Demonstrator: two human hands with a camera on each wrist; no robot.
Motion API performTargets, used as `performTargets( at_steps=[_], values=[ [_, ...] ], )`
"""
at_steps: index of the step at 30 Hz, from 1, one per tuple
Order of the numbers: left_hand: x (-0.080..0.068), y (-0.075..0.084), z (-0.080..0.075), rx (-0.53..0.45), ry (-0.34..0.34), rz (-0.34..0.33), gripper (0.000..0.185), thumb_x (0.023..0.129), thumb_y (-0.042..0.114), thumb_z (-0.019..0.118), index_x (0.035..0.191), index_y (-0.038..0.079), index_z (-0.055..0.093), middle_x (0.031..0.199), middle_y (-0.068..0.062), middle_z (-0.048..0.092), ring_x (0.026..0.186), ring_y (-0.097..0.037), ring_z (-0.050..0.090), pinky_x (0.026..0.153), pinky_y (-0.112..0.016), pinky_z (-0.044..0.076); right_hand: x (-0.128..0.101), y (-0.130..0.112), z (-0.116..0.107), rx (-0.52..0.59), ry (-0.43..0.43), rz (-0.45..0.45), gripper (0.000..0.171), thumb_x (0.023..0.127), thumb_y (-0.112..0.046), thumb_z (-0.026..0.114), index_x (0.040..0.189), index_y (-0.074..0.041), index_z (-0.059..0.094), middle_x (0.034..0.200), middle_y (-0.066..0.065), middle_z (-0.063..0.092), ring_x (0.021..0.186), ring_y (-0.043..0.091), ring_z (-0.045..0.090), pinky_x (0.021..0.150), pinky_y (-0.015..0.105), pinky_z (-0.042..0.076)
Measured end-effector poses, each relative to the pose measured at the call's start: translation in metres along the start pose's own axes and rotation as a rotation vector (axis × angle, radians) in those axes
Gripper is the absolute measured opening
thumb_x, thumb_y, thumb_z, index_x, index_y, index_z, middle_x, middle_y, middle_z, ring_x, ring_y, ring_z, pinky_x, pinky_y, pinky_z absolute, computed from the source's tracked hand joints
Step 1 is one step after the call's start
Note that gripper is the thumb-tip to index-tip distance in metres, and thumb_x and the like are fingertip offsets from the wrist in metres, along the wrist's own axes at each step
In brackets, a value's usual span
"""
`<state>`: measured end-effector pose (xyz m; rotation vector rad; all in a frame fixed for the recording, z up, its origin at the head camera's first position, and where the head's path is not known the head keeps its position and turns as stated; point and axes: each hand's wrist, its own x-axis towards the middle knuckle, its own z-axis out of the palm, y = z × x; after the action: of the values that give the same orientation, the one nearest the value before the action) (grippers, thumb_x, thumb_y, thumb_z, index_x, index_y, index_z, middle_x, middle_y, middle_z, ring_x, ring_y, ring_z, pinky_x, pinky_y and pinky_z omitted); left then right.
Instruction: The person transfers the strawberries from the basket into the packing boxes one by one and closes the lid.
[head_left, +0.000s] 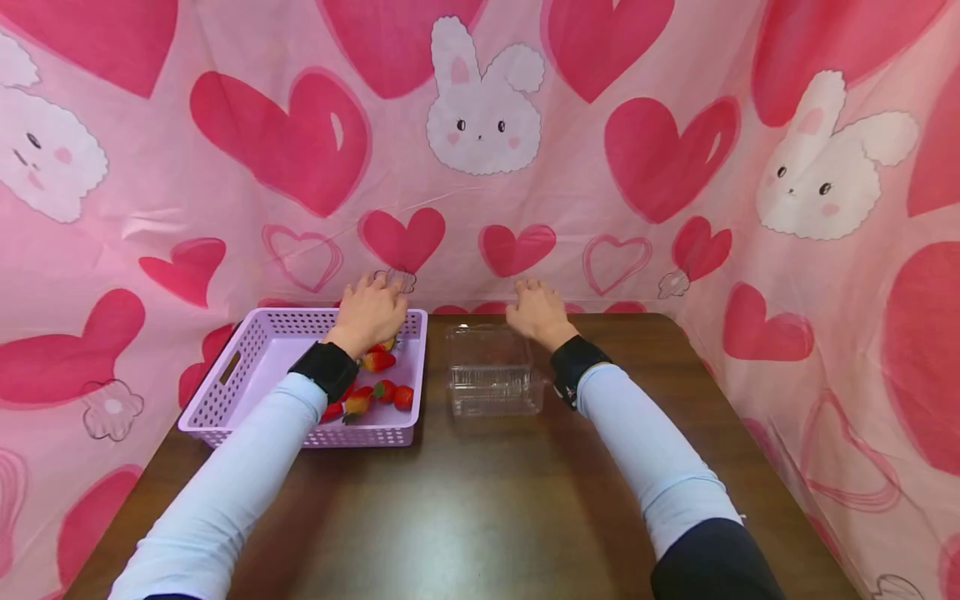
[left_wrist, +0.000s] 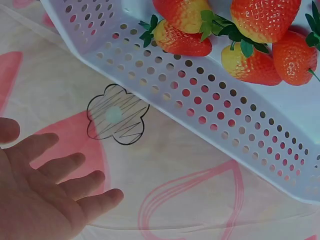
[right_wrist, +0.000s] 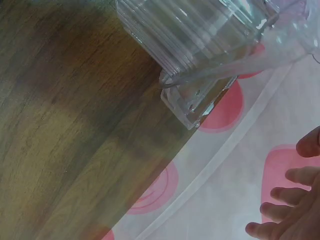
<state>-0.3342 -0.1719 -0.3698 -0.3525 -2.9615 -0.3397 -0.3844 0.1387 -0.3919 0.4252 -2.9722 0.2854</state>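
Note:
A lilac perforated basket (head_left: pixel 247 367) stands on the left of the table and holds several red strawberries (head_left: pixel 381 392). My left hand (head_left: pixel 369 312) hovers over the basket's far right corner with fingers straight and spread, holding nothing. In the left wrist view the left hand (left_wrist: pixel 55 195) lies beyond the basket wall (left_wrist: pixel 225 115), over the cloth, with the strawberries (left_wrist: pixel 250 30) inside. A clear plastic clamshell box (head_left: pixel 491 371) stands to the right of the basket. My right hand (head_left: pixel 536 312) is just behind it, relaxed and empty. In the right wrist view the right hand (right_wrist: pixel 290 210) is apart from the box (right_wrist: pixel 200 30).
The dark wooden table (head_left: pixel 480 500) has a pink cloth with hearts and rabbits (head_left: pixel 480 125) hanging close behind and along both sides. The cloth (right_wrist: pixel 240 190) drapes over the table's far edge.

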Motion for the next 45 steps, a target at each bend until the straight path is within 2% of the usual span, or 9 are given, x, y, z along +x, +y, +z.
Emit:
performTargets(
  at_steps=[7, 15, 23, 27, 30, 34, 38, 41, 45],
  values=[
    [-0.001, 0.001, 0.000, -0.002, 0.019, -0.001, 0.058, 0.106, 0.031, 0.037, 0.155, 0.004, 0.050, 0.158, -0.029, 0.042, 0.146, -0.052, 0.033, 0.115, -0.074, 0.024, -0.002, -0.001, 0.000, -0.017, 0.035, 0.001, 0.044, 0.102, -0.027, 0.051, 0.136, -0.002, 0.066, 0.134, 0.023, 0.066, 0.124, 0.046, 0.059, 0.105, 0.059, 0.044],
    [-0.004, 0.000, -0.006, -0.005, -0.007, 0.015, 0.057, 0.104, 0.028, 0.041, 0.152, 0.000, 0.053, 0.145, -0.029, 0.055, 0.130, -0.048, 0.055, 0.101, -0.070, 0.046, -0.015, 0.005, -0.006, 0.036, 0.052, 0.027, 0.025, 0.097, -0.019, 0.055, 0.094, 0.000, 0.070, 0.112, 0.024, 0.073, 0.102, 0.043, 0.069, 0.082, 0.057, 0.057],
    [-0.015, -0.006, -0.011, -0.024, -0.062, -0.005, 0.057, 0.100, 0.027, 0.053, 0.152, 0.003, 0.054, 0.145, -0.027, 0.057, 0.128, -0.047, 0.056, 0.101, -0.066, 0.048, -0.042, 0.009, -0.008, 0.090, -0.090, 0.070, 0.025, 0.095, -0.024, 0.056, 0.084, -0.004, 0.068, 0.101, 0.020, 0.071, 0.092, 0.040, 0.070, 0.077, 0.056, 0.056],
    [-0.023, -0.005, -0.011, -0.040, -0.102, -0.011, 0.056, 0.100, 0.026, 0.058, 0.150, 0.002, 0.056, 0.143, -0.026, 0.058, 0.124, -0.044, 0.059, 0.097, -0.063, 0.051, -0.058, 0.012, -0.009, 0.121, -0.192, 0.092, 0.027, 0.096, -0.027, 0.055, 0.091, -0.003, 0.068, 0.096, 0.017, 0.066, 0.088, 0.035, 0.065, 0.076, 0.052, 0.053],
    [-0.029, -0.003, -0.009, -0.031, -0.125, -0.004, 0.054, 0.100, 0.025, 0.059, 0.148, 0.001, 0.059, 0.138, -0.026, 0.060, 0.118, -0.043, 0.061, 0.094, -0.064, 0.053, -0.072, 0.012, -0.010, 0.165, -0.249, 0.094, 0.038, 0.100, -0.028, 0.052, 0.119, 0.001, 0.068, 0.115, 0.020, 0.067, 0.104, 0.038, 0.065, 0.089, 0.054, 0.054],
    [-0.038, -0.001, -0.005, 0.010, -0.145, 0.040, 0.046, 0.098, 0.023, 0.061, 0.138, 0.002, 0.066, 0.127, -0.024, 0.066, 0.111, -0.042, 0.063, 0.089, -0.064, 0.053, -0.090, 0.011, -0.010, 0.214, -0.283, 0.091, 0.055, 0.104, -0.028, 0.048, 0.147, 0.005, 0.052, 0.145, 0.026, 0.057, 0.130, 0.044, 0.057, 0.107, 0.060, 0.046],
    [-0.049, 0.001, 0.000, 0.044, -0.198, 0.090, 0.036, 0.095, 0.022, 0.065, 0.126, 0.005, 0.073, 0.117, -0.020, 0.071, 0.107, -0.040, 0.066, 0.085, -0.061, 0.055, -0.106, 0.011, -0.007, 0.267, -0.275, 0.087, 0.055, 0.104, -0.027, 0.046, 0.147, 0.007, 0.052, 0.145, 0.027, 0.057, 0.132, 0.044, 0.055, 0.108, 0.060, 0.045],
    [-0.057, 0.003, 0.003, 0.055, -0.285, 0.101, 0.036, 0.095, 0.025, 0.069, 0.126, 0.007, 0.074, 0.113, -0.017, 0.071, 0.105, -0.037, 0.066, 0.084, -0.058, 0.056, -0.117, 0.012, -0.004, 0.341, -0.265, 0.089, 0.055, 0.104, -0.028, 0.044, 0.144, 0.008, 0.055, 0.143, 0.027, 0.058, 0.132, 0.044, 0.054, 0.109, 0.060, 0.043],
    [-0.065, 0.003, 0.003, 0.069, -0.386, 0.105, 0.028, 0.094, 0.029, 0.074, 0.116, 0.011, 0.075, 0.095, -0.011, 0.067, 0.089, -0.031, 0.063, 0.073, -0.049, 0.054, -0.126, 0.013, 0.001, 0.428, -0.289, 0.109, 0.058, 0.105, -0.030, 0.043, 0.147, 0.009, 0.052, 0.147, 0.027, 0.055, 0.135, 0.043, 0.051, 0.112, 0.060, 0.041]
  ],
)
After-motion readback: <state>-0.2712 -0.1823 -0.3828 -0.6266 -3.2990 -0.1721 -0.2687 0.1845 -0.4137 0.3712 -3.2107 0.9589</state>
